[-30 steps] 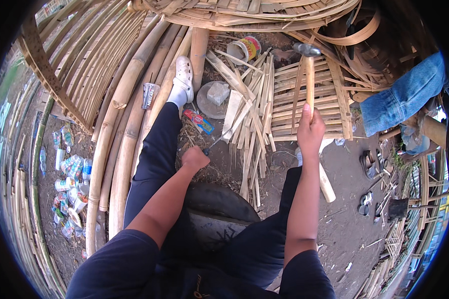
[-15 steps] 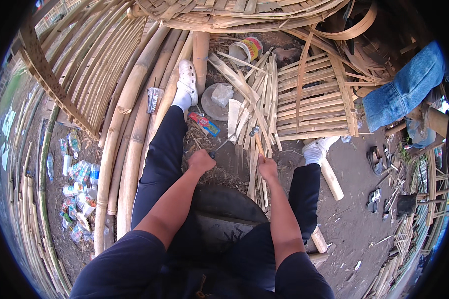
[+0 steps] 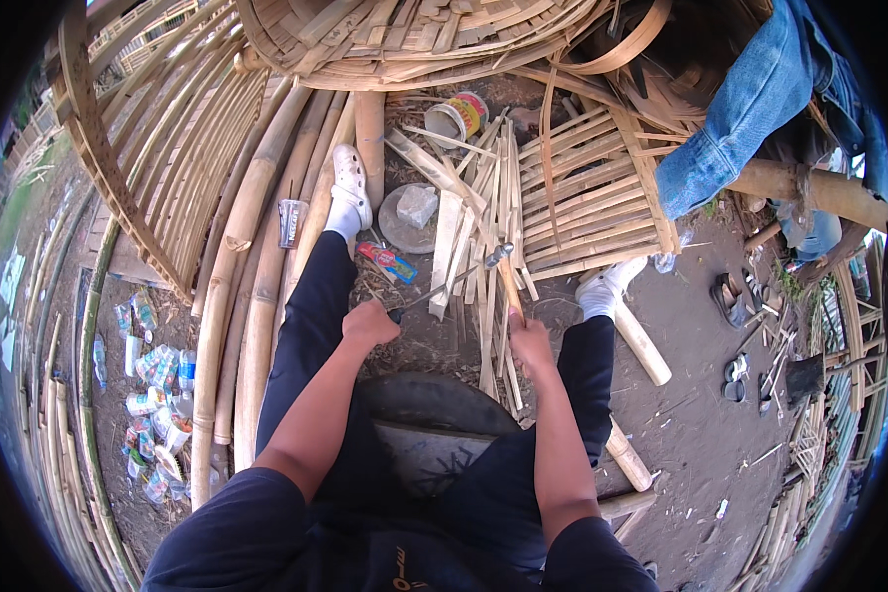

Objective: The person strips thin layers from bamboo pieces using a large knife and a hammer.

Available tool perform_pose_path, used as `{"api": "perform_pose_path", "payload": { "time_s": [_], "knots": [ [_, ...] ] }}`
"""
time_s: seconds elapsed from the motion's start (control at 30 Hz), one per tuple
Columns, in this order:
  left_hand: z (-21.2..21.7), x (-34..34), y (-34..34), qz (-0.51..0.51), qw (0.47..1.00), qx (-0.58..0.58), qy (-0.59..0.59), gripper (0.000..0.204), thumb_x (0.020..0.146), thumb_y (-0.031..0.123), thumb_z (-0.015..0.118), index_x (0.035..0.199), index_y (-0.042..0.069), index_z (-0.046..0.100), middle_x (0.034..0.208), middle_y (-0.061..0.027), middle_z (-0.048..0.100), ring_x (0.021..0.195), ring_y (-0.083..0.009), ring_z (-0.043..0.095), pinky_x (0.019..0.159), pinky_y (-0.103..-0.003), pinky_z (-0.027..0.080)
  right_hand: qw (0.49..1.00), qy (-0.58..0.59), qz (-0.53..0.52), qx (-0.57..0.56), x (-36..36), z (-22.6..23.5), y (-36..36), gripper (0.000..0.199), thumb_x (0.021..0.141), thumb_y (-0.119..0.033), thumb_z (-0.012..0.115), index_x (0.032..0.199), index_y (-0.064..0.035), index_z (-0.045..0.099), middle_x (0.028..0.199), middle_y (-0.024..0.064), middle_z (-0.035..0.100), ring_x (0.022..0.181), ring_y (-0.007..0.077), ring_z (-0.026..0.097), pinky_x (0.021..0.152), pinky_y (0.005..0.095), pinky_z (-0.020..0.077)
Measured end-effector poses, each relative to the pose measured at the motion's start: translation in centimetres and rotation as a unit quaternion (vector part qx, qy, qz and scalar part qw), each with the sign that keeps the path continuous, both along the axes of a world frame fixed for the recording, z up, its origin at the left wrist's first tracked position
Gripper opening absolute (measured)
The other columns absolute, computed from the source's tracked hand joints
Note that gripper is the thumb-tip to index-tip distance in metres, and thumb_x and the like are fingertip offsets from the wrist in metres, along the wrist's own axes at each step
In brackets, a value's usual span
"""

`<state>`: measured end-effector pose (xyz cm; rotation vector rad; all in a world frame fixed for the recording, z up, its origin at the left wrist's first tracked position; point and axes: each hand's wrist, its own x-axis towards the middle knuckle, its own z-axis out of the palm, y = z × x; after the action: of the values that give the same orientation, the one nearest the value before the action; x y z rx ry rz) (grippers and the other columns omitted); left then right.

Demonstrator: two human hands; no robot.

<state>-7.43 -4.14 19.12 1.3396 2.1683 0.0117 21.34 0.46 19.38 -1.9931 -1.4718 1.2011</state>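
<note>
My left hand [image 3: 370, 324] is closed round the dark grip of a tool with a long, thin metal shaft [image 3: 434, 290]. Its shaft slants up to the right, over the bamboo strips. My right hand [image 3: 530, 340] grips the wooden handle of a hammer [image 3: 508, 281], whose metal head lies near the shaft's far end. Whether the two touch I cannot tell. Beneath both tools lies a loose heap of split bamboo strips [image 3: 451, 237]. A slatted bamboo panel [image 3: 592, 187] rests to the right of the heap.
Thick bamboo poles [image 3: 263, 266] and a slatted bamboo frame [image 3: 168, 148] stand left. A woven bamboo piece [image 3: 395, 49] spans the far side. Nearby are a stone [image 3: 417, 206], a bucket [image 3: 458, 116] and a plastic cup [image 3: 291, 222]. Someone's denim-clad limb [image 3: 730, 118] reaches in from the right.
My view has shifted, so the surroundings sit slightly lower and farther left. The denim-clad limb at the right shows more. Both hands keep their tools, the hammer head still near the shaft.
</note>
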Motion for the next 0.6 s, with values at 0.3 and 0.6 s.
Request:
{"api": "perform_pose_path", "payload": {
  "time_s": [0.3, 0.6],
  "knots": [
    [-1.9, 1.0, 1.0, 0.010, 1.000, 0.009, -0.022, 0.045, 0.073, 0.028, 0.064, 0.104, -0.005, 0.066, 0.108, -0.0251, 0.066, 0.105, -0.0348, 0.064, 0.090, -0.042, 0.051, 1.000, -0.004, 0.018, -0.022, 0.4, -1.9, -0.7, 0.056, 0.096, -0.045, 0.050, 0.075, 0.0047, 0.061, 0.057, 0.0143, 0.057, 0.044, 0.0260, 0.057, 0.046, 0.0394, 0.0458],
    [-2.9, 1.5, 2.2, -0.019, 1.000, 0.018, -0.009, 0.042, 0.072, 0.032, 0.066, 0.097, -0.001, 0.071, 0.101, -0.0224, 0.068, 0.100, -0.0333, 0.066, 0.088, -0.041, 0.052, 0.999, 0.049, 0.005, 0.004, 1.0, -1.8, 1.0, 0.052, 0.097, -0.044, 0.050, 0.067, -0.0016, 0.052, 0.052, 0.0052, 0.046, 0.039, 0.0163, 0.045, 0.038, 0.0349, 0.0346]
  ]
}}
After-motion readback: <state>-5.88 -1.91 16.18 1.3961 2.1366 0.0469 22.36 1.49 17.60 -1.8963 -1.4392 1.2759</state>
